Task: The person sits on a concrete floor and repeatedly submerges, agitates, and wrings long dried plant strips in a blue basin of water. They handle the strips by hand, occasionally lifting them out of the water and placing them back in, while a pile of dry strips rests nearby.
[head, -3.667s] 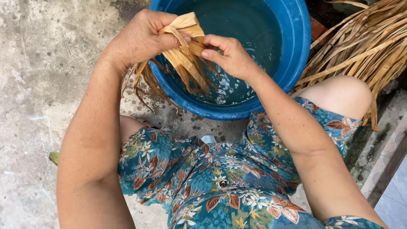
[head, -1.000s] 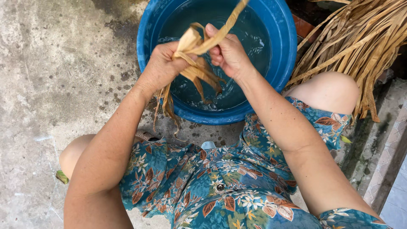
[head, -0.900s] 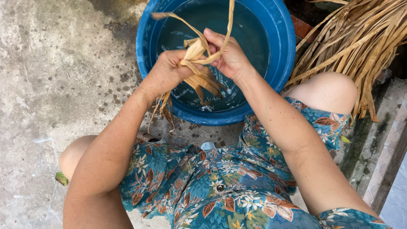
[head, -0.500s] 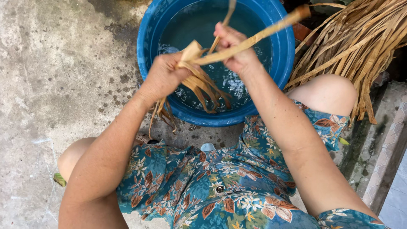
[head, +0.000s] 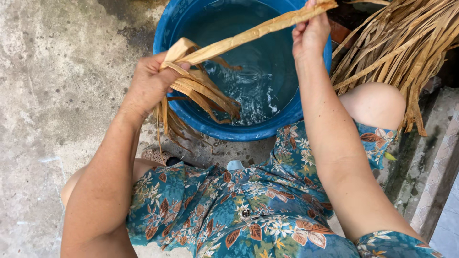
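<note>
My left hand [head: 152,82] grips a folded bundle of wet tan leaf strips [head: 203,91] at the near left rim of a blue plastic basin [head: 248,129]. The strips' loose ends hang down over the rim and into the water. My right hand [head: 311,34] is raised over the basin's far right side, pinching one long strip [head: 253,33]. That strip runs taut from the bundle in my left hand up to my right hand.
A large pile of dry tan leaf strips [head: 406,52] lies at the right, past my right knee [head: 375,102]. The basin holds water and stands on a stained concrete floor [head: 57,86]. A tiled step edge [head: 435,191] runs along the far right.
My right hand has drawn one long strip out of the bundle, up and to the right, until it is taut. My left hand has kept hold of the bundle at the basin's rim.
</note>
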Demonstrator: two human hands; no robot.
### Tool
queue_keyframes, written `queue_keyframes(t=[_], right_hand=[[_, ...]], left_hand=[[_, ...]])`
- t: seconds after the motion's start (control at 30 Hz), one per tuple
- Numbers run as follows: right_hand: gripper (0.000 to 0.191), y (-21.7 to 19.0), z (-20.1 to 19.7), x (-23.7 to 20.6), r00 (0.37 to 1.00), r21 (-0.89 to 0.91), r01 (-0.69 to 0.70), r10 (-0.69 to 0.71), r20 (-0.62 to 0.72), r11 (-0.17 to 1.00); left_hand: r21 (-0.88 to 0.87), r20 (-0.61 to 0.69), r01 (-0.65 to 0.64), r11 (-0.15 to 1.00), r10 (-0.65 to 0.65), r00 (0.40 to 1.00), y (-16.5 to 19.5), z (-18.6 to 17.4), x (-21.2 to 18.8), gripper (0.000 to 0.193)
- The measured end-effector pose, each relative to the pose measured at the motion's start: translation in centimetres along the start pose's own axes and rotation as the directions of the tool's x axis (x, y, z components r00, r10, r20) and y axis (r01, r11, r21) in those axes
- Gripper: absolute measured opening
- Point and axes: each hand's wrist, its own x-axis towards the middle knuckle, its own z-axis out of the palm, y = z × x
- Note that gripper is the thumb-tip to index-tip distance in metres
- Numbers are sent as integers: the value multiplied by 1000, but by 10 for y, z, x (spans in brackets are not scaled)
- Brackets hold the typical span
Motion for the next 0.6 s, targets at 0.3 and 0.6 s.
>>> queue_keyframes(t=[0.3, 0.6], right_hand=[[21, -22, -2, 4, 988, 107, 98, -109, 108, 989], [39, -46, -6, 6, 1000, 139, 2, -2, -3, 990]], left_hand=[[-178, -31, 12, 984, -18, 999, 4, -19, -7, 19], [-209, 15, 8, 978, -5, 1000, 4, -14, 0, 16]])
